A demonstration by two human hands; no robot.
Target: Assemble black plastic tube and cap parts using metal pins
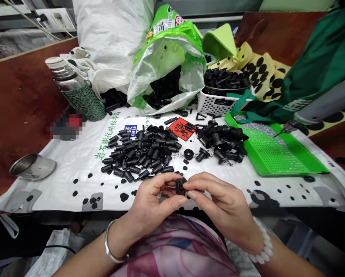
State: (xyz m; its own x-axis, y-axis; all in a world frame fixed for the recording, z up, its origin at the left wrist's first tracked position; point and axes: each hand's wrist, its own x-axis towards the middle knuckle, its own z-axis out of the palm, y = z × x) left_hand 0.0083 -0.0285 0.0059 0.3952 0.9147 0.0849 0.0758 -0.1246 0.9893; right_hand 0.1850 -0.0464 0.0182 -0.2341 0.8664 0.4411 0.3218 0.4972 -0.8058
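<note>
Near the front edge of the table, my left hand (158, 196) pinches a black round plastic part (180, 186) between thumb and fingers, its flat side turned to the right. The thumb and forefinger of my right hand (218, 198) are closed on the right side of that same part; anything small between those fingertips is hidden. Beyond my hands lies a loose pile of short black plastic cylinders (143, 150). To its right is a heap of black flanged parts (218, 142), with a black ring-shaped part (188, 154) lying between the two.
A green tray (255, 157) of small metal screws stands at right, below the tip of a power screwdriver (319, 102). An open green-white bag (166, 92) and a white basket (215, 104) hold black parts. At left are a thermos (77, 90) and a metal cup (34, 167).
</note>
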